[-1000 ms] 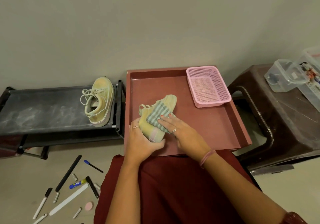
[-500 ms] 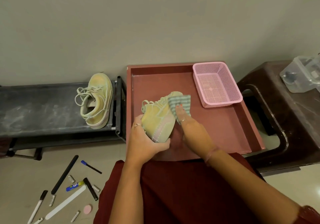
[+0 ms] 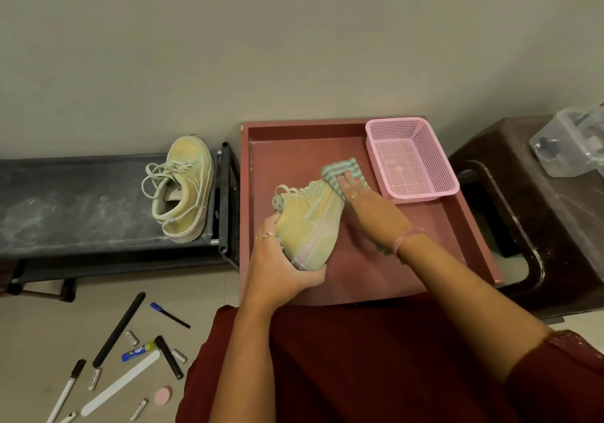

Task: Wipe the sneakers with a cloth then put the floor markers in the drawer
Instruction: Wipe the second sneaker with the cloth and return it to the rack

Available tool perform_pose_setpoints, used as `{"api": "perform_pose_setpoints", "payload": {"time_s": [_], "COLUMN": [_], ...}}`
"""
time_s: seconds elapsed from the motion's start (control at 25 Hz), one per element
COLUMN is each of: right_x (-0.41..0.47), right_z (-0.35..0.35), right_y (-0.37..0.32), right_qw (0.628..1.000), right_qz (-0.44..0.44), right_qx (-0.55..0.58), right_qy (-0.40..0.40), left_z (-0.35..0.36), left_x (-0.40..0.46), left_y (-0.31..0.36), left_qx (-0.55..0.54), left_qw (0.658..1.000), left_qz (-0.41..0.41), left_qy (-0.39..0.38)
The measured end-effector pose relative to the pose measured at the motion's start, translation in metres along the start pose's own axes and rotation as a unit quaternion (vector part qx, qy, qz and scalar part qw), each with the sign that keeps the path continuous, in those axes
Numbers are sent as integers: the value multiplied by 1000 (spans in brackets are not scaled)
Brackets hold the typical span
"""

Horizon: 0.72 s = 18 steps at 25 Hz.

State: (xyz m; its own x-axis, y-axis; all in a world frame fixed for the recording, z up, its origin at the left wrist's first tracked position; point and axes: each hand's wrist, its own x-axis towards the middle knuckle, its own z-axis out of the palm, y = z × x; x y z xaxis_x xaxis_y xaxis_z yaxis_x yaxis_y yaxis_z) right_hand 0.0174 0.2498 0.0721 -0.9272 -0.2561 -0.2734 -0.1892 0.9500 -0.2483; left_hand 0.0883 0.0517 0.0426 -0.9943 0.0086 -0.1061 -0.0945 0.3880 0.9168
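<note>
Wiping is under way: her left hand (image 3: 277,265) grips the sneaker's (image 3: 309,223) heel while her right hand (image 3: 366,207), fingers flat, presses the striped cloth (image 3: 340,169) against its toe; I'd say the second sneaker (image 3: 183,190) on the left bench comes next.

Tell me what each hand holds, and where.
Left hand grips the sneaker at its heel end. Right hand presses the striped cloth against the sneaker's toe.

A plain grey wall (image 3: 294,37) rises behind a black shoe rack (image 3: 81,200); pale tiled floor (image 3: 29,331) lies below the rack, a dark brown stool (image 3: 555,226) to its right.
</note>
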Motion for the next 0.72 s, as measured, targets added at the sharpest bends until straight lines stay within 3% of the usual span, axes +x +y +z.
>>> {"api": "perform_pose_setpoints", "payload": {"time_s": [0.08,0.2,0.32,0.56,0.72], "right_x": [1,-33,-47,15,-39], "right_z": [-7,-2,0,-26,-9], "right_y": [-16,-66,-77,-40,-75], "right_qw": [999,992,985,995,992], "right_qz": [18,-80,-163,-73,-105], "right_qx": [49,92,40,55,74], "right_qy": [-5,30,46,-40,20], "left_z": [1,1,0,4,1], "left_x": [1,0,-1,-2,1], "left_y": [-1,-4,-4,0,-5], "left_qx": [5,6,10,40,39], "left_qw": [1000,1000,1000,998,999], "left_qz": [4,2,5,43,24], "left_qy": [-3,-16,-15,-22,-24]}}
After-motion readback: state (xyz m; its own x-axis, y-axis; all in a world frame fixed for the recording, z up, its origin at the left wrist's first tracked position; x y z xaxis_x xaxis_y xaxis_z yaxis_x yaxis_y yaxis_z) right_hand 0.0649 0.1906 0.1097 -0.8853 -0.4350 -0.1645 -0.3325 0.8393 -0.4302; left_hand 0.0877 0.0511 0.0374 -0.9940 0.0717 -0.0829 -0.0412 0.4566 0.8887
